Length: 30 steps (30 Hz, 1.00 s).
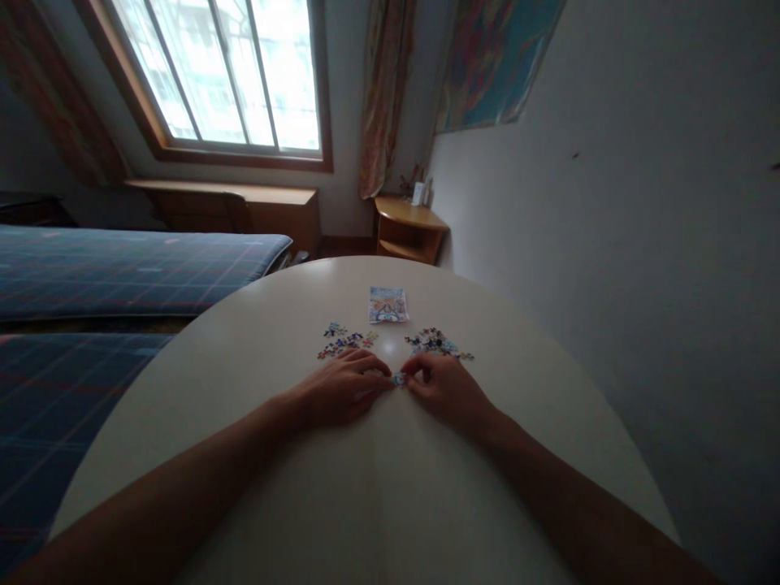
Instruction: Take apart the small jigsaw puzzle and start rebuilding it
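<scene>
Between my two hands, low over the white table (390,487), is a small light-blue and white jigsaw puzzle piece (399,379). My left hand (350,386) pinches it from the left with thumb and fingertips. From the other side my right hand (442,388) grips it, thumb and forefinger closed together. Whether it is one piece or two joined ones I cannot tell. Just beyond my left hand lies a loose group of puzzle pieces (344,341). A denser pile of puzzle pieces (431,340) lies beyond my right hand.
A printed picture sheet (388,305) lies behind the pieces. Left of the table are beds with blue plaid mattresses (140,272). A wooden corner shelf (411,213) stands at the back, and a white wall (609,268) runs along the right.
</scene>
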Each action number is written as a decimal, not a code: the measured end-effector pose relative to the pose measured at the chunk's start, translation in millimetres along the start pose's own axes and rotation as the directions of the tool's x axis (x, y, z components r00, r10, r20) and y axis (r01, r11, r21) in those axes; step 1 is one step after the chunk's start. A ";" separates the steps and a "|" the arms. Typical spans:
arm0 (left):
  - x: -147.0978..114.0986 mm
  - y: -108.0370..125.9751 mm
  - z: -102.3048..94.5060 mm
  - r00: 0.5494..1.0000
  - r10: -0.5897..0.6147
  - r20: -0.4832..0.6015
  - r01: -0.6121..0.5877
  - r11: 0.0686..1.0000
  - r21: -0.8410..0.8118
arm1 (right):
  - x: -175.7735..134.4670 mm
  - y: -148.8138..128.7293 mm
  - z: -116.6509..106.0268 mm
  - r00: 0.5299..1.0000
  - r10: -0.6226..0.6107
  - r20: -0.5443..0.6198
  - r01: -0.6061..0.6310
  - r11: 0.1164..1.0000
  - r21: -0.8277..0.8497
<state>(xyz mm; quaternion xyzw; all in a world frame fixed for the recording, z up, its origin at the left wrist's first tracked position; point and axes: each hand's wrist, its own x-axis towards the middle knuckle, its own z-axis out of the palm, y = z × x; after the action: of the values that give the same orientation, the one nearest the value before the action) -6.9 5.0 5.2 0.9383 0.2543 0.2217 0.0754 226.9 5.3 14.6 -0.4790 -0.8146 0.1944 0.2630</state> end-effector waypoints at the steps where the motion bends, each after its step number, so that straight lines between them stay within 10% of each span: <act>1: -0.2 -0.1 0.1 1.000 0.004 0.001 -0.004 1.000 0.002 | 0.3 0.3 0.1 1.000 -0.002 -0.002 0.002 1.000 -0.004; 10: 1.6 3.8 -3.9 0.998 0.050 0.028 -0.050 0.999 -0.008 | 1.3 10.0 -3.4 0.974 -0.220 0.050 0.223 0.972 -0.077; 30: 3.8 10.4 -2.9 0.990 0.139 0.005 -0.138 0.988 -0.068 | 1.4 13.4 -1.1 0.960 -0.277 0.052 0.282 0.939 -0.196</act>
<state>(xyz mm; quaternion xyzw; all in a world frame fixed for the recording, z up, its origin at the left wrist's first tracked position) -0.7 -1.9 11.9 0.9518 0.1804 0.2302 0.0929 236.1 12.9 8.1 -0.3805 -0.8928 0.0771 0.2284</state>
